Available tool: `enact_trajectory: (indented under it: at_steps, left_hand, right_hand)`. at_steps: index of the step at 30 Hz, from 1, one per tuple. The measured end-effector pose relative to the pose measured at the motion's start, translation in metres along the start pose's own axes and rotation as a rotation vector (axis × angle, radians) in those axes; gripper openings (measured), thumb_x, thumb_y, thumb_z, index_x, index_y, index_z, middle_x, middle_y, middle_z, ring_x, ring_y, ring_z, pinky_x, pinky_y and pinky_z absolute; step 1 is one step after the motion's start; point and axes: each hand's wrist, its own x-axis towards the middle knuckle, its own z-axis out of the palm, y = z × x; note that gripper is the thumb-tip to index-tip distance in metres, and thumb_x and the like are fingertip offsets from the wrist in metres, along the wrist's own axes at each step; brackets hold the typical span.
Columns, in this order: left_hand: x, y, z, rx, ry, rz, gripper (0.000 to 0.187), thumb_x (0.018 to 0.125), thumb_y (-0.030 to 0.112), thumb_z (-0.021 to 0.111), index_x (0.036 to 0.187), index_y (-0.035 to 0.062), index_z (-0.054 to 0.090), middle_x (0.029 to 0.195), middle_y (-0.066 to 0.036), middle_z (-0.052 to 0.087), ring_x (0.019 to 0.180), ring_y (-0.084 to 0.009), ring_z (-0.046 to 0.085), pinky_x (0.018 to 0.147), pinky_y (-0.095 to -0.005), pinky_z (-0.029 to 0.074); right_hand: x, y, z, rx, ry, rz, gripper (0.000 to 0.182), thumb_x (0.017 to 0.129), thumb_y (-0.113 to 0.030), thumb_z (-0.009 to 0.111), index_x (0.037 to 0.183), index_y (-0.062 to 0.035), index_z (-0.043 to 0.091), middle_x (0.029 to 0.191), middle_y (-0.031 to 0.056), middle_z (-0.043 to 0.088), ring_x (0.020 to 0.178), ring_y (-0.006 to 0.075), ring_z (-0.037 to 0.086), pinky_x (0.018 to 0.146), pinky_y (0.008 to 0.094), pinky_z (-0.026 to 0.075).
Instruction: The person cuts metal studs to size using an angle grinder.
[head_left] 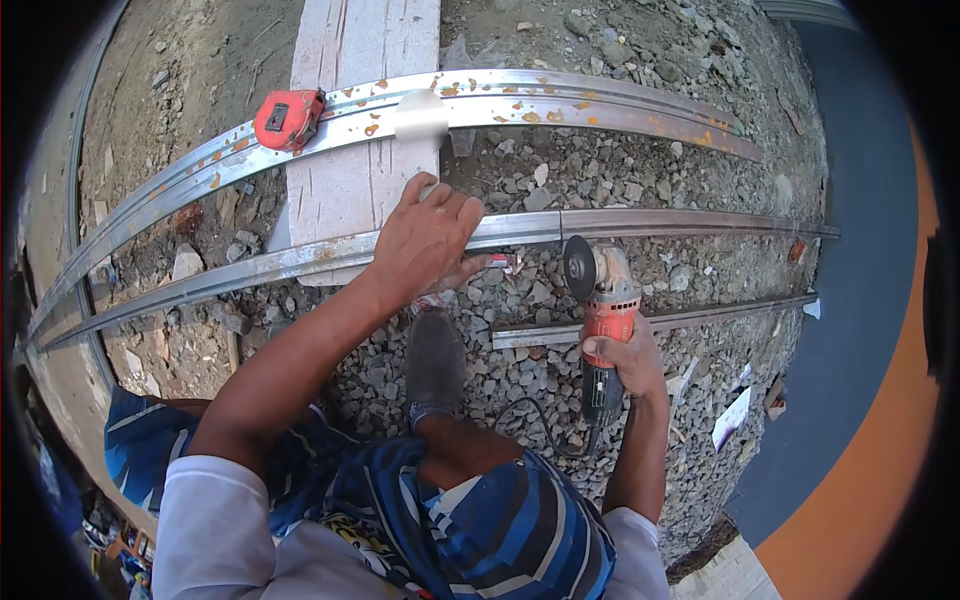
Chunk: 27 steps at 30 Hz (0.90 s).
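Two hands occupied; grinder (610,338) label (601,384) illegible.
Right hand (630,355) clasped its body; left hand (428,238) half-curled over a rail (518,229), seam (561,225) and open gravel (535,296) between.

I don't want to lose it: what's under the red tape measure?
The tape measure appears to rest on the rust-spotted rail, which shows on either side. The stretch of rail directly beneath is covered, so its surface cannot be seen.

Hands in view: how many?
2. The left hand rests on the middle metal rail; the right hand, farther right, holds the angle grinder, which hides part of it. No other hand shows.
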Motion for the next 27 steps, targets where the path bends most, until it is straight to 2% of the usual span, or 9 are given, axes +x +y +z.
enact_trajectory:
  at_steps: [3,5,8,9,10,12,15,20,27]
  left_hand:
    - [0.005,0.003,0.011,0.015,0.045,-0.012,0.046,0.076,0.035,0.084,0.1,0.0071,0.057,0.091,-0.014,0.068,0.1,-0.0292,0.063,0.109,-0.0473,0.035]
    - [0.008,0.005,0.019,0.137,0.031,-0.094,0.043,0.072,0.028,0.084,0.097,0.0074,0.056,0.087,-0.014,0.069,0.1,-0.0311,0.065,0.11,-0.0496,0.034]
    - [0.01,-0.002,0.017,0.143,0.014,-0.035,0.04,0.07,0.021,0.084,0.096,0.0075,0.056,0.082,-0.014,0.069,0.099,-0.0325,0.066,0.113,-0.0509,0.032]
    - [0.014,-0.003,0.01,0.142,-0.108,-0.054,0.038,0.074,0.025,0.081,0.097,0.0068,0.056,0.079,-0.015,0.069,0.096,-0.0343,0.068,0.115,-0.0546,0.028]
    - [0.019,-0.002,0.003,0.153,-0.109,-0.048,0.038,0.074,0.025,0.081,0.097,0.0068,0.056,0.079,-0.015,0.069,0.096,-0.0343,0.068,0.115,-0.0546,0.028]
    - [0.026,0.0,-0.008,0.144,-0.295,-0.111,0.037,0.076,0.031,0.079,0.098,0.0052,0.062,0.08,-0.017,0.071,0.095,-0.0365,0.071,0.116,-0.0587,0.024]
    - [0.03,-0.005,-0.006,0.146,-0.356,-0.113,0.039,0.078,0.036,0.075,0.099,0.0053,0.064,0.081,-0.017,0.071,0.093,-0.0371,0.071,0.117,-0.0623,0.02]
    - [0.031,-0.008,-0.008,0.118,-0.38,-0.108,0.038,0.078,0.034,0.073,0.101,0.0049,0.064,0.083,-0.018,0.071,0.094,-0.0372,0.071,0.116,-0.0644,0.018]
    - [0.029,-0.008,-0.006,0.113,-0.355,-0.096,0.037,0.078,0.034,0.072,0.097,0.0043,0.058,0.08,-0.019,0.067,0.093,-0.0386,0.069,0.116,-0.062,0.019]
  right_hand:
    - [-0.001,0.015,-0.005,0.041,-0.046,-0.049,0.049,0.073,-0.014,0.082,0.116,-0.0013,0.06,0.094,0.0018,0.065,0.082,0.0119,0.061,0.076,0.029,0.051]
    - [0.004,0.031,-0.009,0.058,-0.052,-0.07,0.049,0.073,-0.013,0.083,0.116,-0.0014,0.061,0.095,0.002,0.065,0.084,0.0119,0.061,0.077,0.0291,0.051]
    - [0.003,0.032,-0.003,0.129,-0.023,-0.133,0.049,0.072,-0.012,0.083,0.116,-0.0012,0.063,0.099,0.0028,0.066,0.087,0.0117,0.062,0.08,0.0287,0.051]
    - [0.006,0.034,-0.004,0.115,-0.059,-0.147,0.05,0.072,-0.012,0.083,0.117,-0.0011,0.062,0.099,0.0031,0.066,0.088,0.0119,0.062,0.081,0.0289,0.051]
    - [0.01,0.035,-0.006,0.099,-0.096,-0.161,0.052,0.072,-0.011,0.083,0.118,-0.0009,0.062,0.1,0.0033,0.066,0.088,0.0121,0.062,0.081,0.0291,0.052]
    - [0.017,0.039,-0.009,0.103,-0.118,-0.179,0.055,0.072,-0.011,0.083,0.121,-0.0005,0.062,0.101,0.0038,0.066,0.089,0.0127,0.062,0.082,0.0294,0.052]
    - [0.025,0.036,-0.008,0.162,-0.114,-0.171,0.057,0.071,-0.014,0.083,0.122,-0.0003,0.061,0.102,0.0039,0.066,0.089,0.0134,0.062,0.082,0.0297,0.051]
    - [0.031,0.029,-0.014,0.002,-0.085,-0.163,0.061,0.07,-0.021,0.084,0.123,-0.0001,0.061,0.104,0.0048,0.067,0.092,0.014,0.062,0.085,0.0305,0.051]
    - [0.035,0.027,-0.013,0.027,-0.102,-0.168,0.058,0.07,-0.019,0.085,0.12,-0.0004,0.063,0.103,0.004,0.067,0.091,0.0131,0.062,0.085,0.0297,0.051]
